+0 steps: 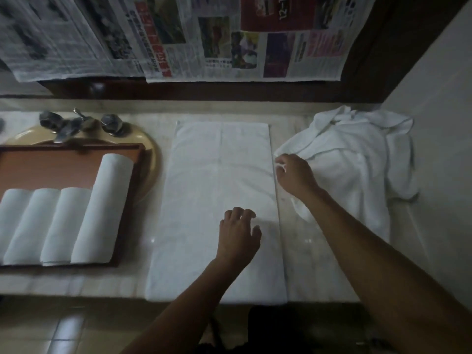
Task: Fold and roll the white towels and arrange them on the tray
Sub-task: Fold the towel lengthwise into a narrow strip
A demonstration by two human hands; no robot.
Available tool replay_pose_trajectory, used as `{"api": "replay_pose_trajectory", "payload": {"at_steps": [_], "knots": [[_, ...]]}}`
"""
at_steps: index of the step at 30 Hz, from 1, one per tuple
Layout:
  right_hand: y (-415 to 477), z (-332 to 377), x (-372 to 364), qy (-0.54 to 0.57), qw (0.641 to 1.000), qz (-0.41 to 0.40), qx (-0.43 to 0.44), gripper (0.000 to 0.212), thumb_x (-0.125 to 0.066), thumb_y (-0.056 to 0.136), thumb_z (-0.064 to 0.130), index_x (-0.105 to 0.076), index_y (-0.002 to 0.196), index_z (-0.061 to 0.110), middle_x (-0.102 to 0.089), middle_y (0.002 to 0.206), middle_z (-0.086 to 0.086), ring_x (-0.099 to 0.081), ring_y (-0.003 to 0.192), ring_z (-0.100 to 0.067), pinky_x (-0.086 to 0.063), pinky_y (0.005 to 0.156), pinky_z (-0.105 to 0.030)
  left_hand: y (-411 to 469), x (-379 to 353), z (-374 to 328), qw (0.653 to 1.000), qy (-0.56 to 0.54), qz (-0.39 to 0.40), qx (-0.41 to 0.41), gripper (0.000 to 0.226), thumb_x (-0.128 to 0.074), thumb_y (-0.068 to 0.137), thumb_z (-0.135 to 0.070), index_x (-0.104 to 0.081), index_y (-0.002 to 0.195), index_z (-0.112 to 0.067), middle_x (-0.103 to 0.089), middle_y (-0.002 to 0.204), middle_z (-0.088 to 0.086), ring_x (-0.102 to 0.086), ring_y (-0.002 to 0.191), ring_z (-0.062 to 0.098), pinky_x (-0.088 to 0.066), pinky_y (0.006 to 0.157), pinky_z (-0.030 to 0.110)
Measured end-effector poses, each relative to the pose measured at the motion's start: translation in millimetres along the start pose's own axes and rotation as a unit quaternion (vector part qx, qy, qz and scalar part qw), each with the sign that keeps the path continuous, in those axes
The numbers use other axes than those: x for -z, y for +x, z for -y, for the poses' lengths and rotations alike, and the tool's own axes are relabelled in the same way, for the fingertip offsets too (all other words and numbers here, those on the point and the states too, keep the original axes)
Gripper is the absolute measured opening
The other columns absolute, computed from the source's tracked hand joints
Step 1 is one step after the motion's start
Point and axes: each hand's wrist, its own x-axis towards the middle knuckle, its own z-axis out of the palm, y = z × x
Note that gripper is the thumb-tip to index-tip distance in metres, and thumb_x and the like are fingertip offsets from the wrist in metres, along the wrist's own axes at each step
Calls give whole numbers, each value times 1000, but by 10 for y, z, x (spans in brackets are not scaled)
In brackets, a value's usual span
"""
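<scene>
On marble counter (319,264): folded towel (217,200) under loose left hand (238,236); right hand (293,175) pinches its edge.

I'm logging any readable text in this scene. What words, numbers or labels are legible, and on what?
"12-1", white handwriting-style digits, partly cut off at the frame's top: on the red advert of the newspaper sheets hung behind the counter.
All other newspaper print: too blurred to read.
Towels, tray, tap: no text.

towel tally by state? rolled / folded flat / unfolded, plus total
Rolled towels, on the tray: 4
Folded flat towel, on the counter with the left hand over it: 1
Unfolded towel pile, by the right hand: 1 heap; number of towels in it unclear
Total: 6, counting the heap as one
</scene>
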Motion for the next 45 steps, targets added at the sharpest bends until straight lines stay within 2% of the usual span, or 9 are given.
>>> {"api": "replay_pose_trajectory", "payload": {"at_steps": [10, 22, 28, 31, 33, 36, 39, 41, 45], "knots": [[1726, -122, -205, -59, 998, 34, 1, 31, -56, 102, 27, -59, 125, 6, -60, 125, -19, -59, 117, -39, -46, 95, -40, 649, -447, -475, 996, -11, -8, 88, 42, -62, 98, -40, -55, 135, -21, -54, 138, 2, -49, 122, 23, -47, 100, 37], [2402, -191, -58, -38, 993, 106, -23, 27, -59, 99, 29, -62, 115, 8, -67, 120, -15, -61, 115, -36, -49, 93, -37, 825, -801, -660, 992, 84, -15, 91, 32, -58, 88, -48, -61, 104, -20, -57, 103, 2, -51, 90, 26, -49, 76, 42], [2447, -186, 222, 94, 990, 91, -60, 11, -54, 95, 22, -64, 98, 19, -68, 100, -6, -66, 85, -24, -59, 71, -38, 937, -744, -764, 997, 49, 26, 51, 10, -63, 83, -21, -60, 90, -15, -55, 93, 4, -49, 84, 26, -43, 66, 39], [2388, -57, 311, 307, 933, 156, -103, 15, -59, 96, 7, -69, 95, 18, -72, 87, -3, -67, 73, -14, -55, 67, -31, 1017, -497, -700, 991, -100, 40, 81, 8, -58, 92, -15, -60, 87, -10, -56, 92, 7, -50, 87, 25, -43, 73, 37], [2346, 51, 333, 371, 906, 186, -88, 24, -59, 93, -2, -71, 98, 17, -76, 87, -2, -71, 80, -14, -57, 79, -31, 1038, -196, -617, 973, -194, 25, 121, 14, -64, 94, -21, -65, 86, -10, -59, 89, 5, -55, 85, 22, -43, 75, 30], [2308, 298, 240, 349, 921, 168, -38, 22, -60, 97, -2, -73, 104, 15, -76, 90, -3, -71, 78, -7, -58, 79, -24, 1001, 234, -375, 936, -289, 58, 192, 26, -68, 90, -36, -64, 78, -13, -65, 78, 5, -62, 77, 24, -48, 74, 33], [2311, 621, 83, 274, 954, 119, 36, 20, -64, 98, 5, -75, 113, 13, -73, 93, 3, -65, 72, 7, -52, 71, -13, 896, 586, -118, 851, -460, 73, 244, 27, -70, 86, -35, -63, 76, -10, -73, 84, 16, -72, 82, 33, -60, 83, 53], [2374, 876, -63, 216, 970, 81, 82, 18, -69, 97, 12, -76, 114, 11, -71, 97, 2, -62, 76, 6, -48, 71, -10, 827, 783, 69, 792, -546, 75, 263, 19, -66, 96, -14, -61, 79, -6, -73, 86, 17, -72, 82, 29, -61, 82, 49], [2540, 1427, -482, 101, 982, 77, 139, 18, -67, 98, 28, -75, 105, 13, -70, 96, 0, -64, 90, -14, -48, 78, -29, 734, 1072, 527, 747, -598, 62, 284, 15, -59, 101, -6, -60, 86, -6, -72, 84, 12, -71, 77, 23, -58, 71, 33]]}}
